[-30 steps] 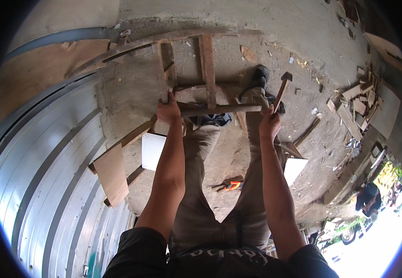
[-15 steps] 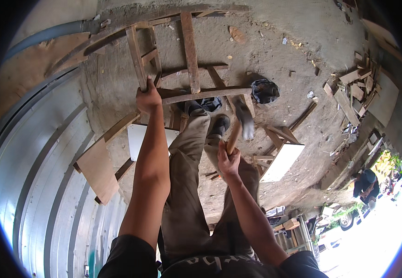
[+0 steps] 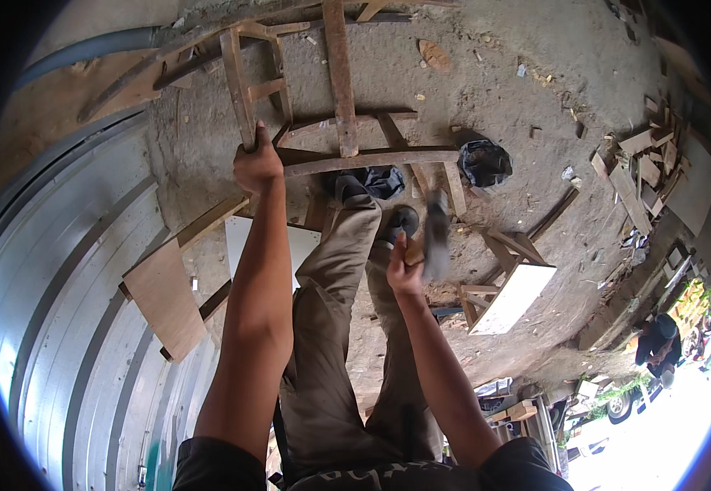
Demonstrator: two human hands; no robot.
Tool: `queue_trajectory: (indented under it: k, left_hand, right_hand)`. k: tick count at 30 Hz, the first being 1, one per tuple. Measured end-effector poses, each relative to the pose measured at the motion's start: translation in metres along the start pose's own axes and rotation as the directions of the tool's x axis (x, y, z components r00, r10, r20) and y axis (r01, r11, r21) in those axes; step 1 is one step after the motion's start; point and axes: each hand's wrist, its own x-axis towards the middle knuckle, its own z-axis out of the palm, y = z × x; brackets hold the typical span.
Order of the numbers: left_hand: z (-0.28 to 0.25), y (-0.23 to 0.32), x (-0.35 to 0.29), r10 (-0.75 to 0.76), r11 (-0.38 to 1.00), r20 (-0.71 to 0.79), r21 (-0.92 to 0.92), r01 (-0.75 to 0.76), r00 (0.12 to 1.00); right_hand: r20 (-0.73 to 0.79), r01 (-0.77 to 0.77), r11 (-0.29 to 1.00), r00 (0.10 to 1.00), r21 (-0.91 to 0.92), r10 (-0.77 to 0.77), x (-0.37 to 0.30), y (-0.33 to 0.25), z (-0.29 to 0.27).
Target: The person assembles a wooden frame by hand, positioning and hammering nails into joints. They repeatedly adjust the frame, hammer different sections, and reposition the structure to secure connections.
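My left hand [image 3: 259, 168] is closed round the near end of an upright bar on a worn wooden frame [image 3: 340, 78], which has long curved rails and crosspieces. In my right hand [image 3: 405, 268] is a hammer [image 3: 436, 233], gripped by its wooden handle. Motion blurs the hammer's head, which hangs to the right of my fist, apart from the frame. The frame's near rail [image 3: 372, 161] runs across in front of my shoes, and a wooden leg slants down from its right end.
Black bags [image 3: 485, 162] lie by the rail. Small stools with white tops [image 3: 512, 299] stand at either side of my legs. Scrap wood [image 3: 646, 168] is heaped at the right. Corrugated metal sheet [image 3: 65, 270] walls the left; a person [image 3: 658, 344] is at the far right.
The hammer has swung, its head now closer to me and beside my right fist. My left hand keeps its hold on the frame. The whole view has shifted slightly.
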Motion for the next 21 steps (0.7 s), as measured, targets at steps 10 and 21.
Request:
queue_trajectory:
  k: [10, 21]
  left_hand:
    - [0.003, -0.007, 0.005, -0.028, 1.000, -0.007, -0.004, 0.028, 1.000]
    - [0.004, -0.005, 0.003, 0.002, 1.000, -0.009, -0.024, -0.002, 1.000]
  right_hand:
    - [0.076, -0.218, 0.973, 0.972, -0.083, 0.224, -0.013, -0.008, -0.005]
    - [0.224, -0.295, 0.877, 0.890, -0.378, 0.396, -0.001, -0.001, -0.015]
